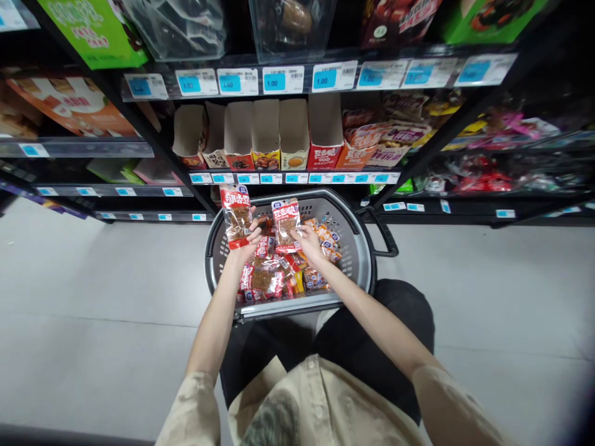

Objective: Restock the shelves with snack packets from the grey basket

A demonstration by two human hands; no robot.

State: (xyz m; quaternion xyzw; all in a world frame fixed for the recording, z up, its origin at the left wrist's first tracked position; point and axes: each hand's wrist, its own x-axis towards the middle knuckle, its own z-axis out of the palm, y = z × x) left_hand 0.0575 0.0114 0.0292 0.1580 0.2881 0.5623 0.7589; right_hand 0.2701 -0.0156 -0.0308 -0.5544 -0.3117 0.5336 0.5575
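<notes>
My left hand point(251, 238) is closed on a red and white snack packet point(237, 215), held over the left side of a grey shopping basket point(357, 266). A similar packet, the right snack packet point(286, 223), is pinched at its lower right corner by my right hand point(307, 243), above the basket's middle. Both packets face me with their printed fronts and brown contents showing. Below them in the basket lie several loose snack packets point(263, 280) in red, orange and yellow. The fingers behind the left packet are partly hidden.
A black shelf unit stands right behind the basket. On its lower shelf, several open cardboard display boxes point(266, 133) stand in a row beside stacked snack packets point(400, 133). Price labels point(283, 80) line the shelf edges. The basket's black handle point(388, 238) sticks out right, and my knees are close in front.
</notes>
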